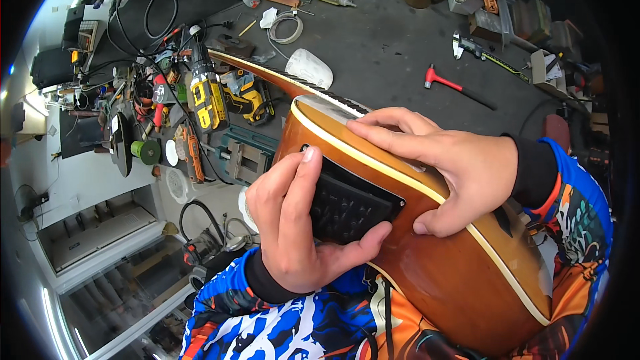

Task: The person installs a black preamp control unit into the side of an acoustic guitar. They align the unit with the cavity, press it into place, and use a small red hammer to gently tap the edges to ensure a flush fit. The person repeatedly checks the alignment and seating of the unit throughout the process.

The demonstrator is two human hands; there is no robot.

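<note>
An acoustic guitar (427,267) with a brown side and cream binding rests on edge against my lap, its neck reaching away to the upper left. A black panel with small knobs, looking like a preamp (350,210), sits at an opening in the guitar's side. My left hand (293,220) grips this panel, fingertips at its upper left end and thumb at its lower right. Over the top edge of the body lies my right hand (440,167), fingers on the face and thumb pressed on the side. The panel's underside is hidden.
On the dark bench (373,47) are a red-handled hammer (460,87), a caliper (490,57), a coiled cable (287,29) and a white computer mouse-like object (309,69). Yellow power drills (208,97) and a green vise (247,153) stand left of the guitar.
</note>
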